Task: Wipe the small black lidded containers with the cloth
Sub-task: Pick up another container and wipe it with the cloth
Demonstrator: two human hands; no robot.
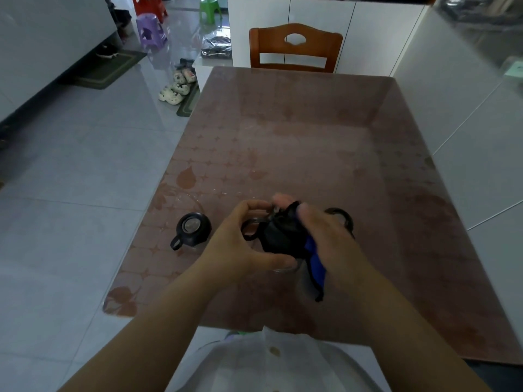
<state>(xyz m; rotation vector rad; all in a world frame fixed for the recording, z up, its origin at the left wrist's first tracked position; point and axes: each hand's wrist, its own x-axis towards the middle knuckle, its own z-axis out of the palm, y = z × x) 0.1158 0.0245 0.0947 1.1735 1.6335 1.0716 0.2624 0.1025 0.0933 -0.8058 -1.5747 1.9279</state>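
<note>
My left hand (pixel 240 244) grips a small black lidded container (pixel 254 230) above the table, its loop handle sticking out to the left. My right hand (pixel 325 230) presses a black and blue cloth (pixel 285 236) over that container, and the cloth's blue tail (pixel 315 267) hangs down below the hand. A second black lidded container (pixel 193 229) stands on the table to the left, with a shiny round centre on its lid and a loop at its lower left. Behind my right hand the black loop of a third container (pixel 341 216) shows; its body is hidden.
The brown patterned table (pixel 311 142) stretches away in front of me, with a wooden chair (pixel 295 48) at its far end. White cabinets line the right side. Slippers (pixel 177 86), a mat and plastic stools (pixel 151 31) lie on the tiled floor at the left.
</note>
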